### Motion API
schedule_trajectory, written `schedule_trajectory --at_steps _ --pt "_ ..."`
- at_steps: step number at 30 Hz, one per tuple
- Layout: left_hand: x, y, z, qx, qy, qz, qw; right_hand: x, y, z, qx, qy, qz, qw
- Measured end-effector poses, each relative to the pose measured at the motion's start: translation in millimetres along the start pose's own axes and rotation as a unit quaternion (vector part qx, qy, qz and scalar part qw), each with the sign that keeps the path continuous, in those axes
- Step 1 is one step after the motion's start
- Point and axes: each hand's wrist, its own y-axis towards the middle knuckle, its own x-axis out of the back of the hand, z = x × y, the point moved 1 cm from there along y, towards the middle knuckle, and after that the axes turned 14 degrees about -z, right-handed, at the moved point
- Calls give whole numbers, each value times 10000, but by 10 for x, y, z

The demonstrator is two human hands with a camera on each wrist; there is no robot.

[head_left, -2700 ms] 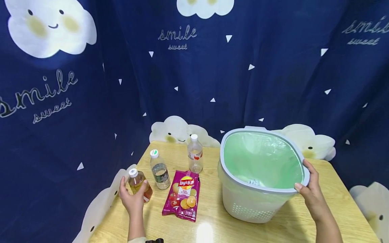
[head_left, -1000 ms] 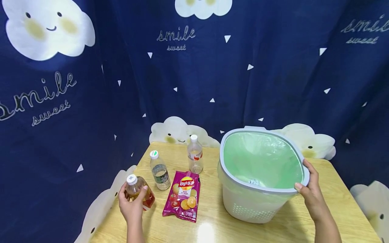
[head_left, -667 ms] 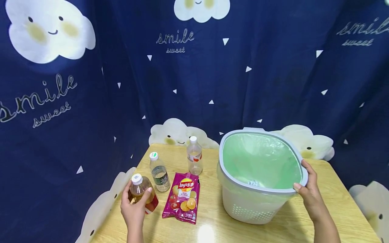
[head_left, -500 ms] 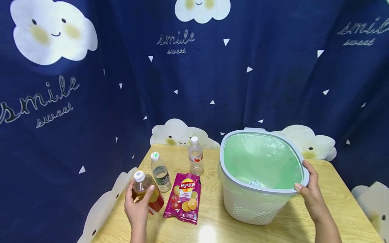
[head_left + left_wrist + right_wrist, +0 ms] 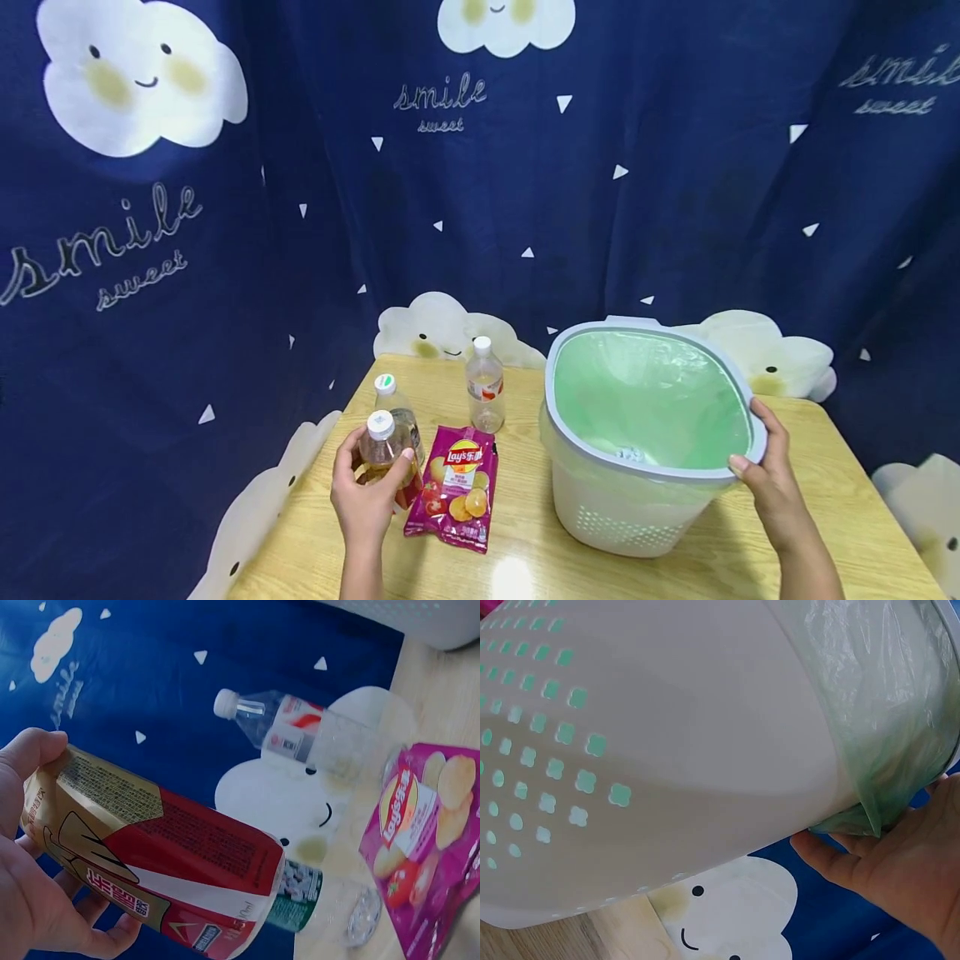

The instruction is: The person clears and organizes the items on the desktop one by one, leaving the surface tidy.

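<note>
My left hand grips a bottle of amber drink with a white cap. In the left wrist view its red and gold label faces the camera, and the bottle is tilted and raised above the table. Behind it, partly covered, stands a clear bottle with a green-marked cap. A purple Lay's chip bag lies just right of the held bottle. My right hand holds the right rim of a pale trash bin, thumb in front. A green plastic liner covers its inside.
Another clear bottle with a red and white label stands behind the chip bag. Crumpled whitish material lies at the bottom of the bin. A dark blue cloud-print curtain hangs at the left and back of the wooden table.
My left hand has lifted the amber drink bottle and carried it right, now overlapping the green-capped bottle and reaching the chip bag's edge. My right hand stays on the bin's rim.
</note>
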Motion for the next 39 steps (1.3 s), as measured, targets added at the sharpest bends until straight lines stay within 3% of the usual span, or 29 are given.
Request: schedule_trajectory --at_steps 11,20,27,39 --pt "-174 -107 -78 205 -252 482 9983 -9 11 21 51 227 -61 9997" --pt "-347 -195 -164 8 -727 653 9952 24 6 5 -14 253 -100 9996" --pt "-425 -256 -670 81 -1039 945 9900 -14 15 -3 -147 214 -99 9996" --pt "-639 -223 -939 -138 -1251 1398 9821 38 55 -67 -60 384 37 9992"
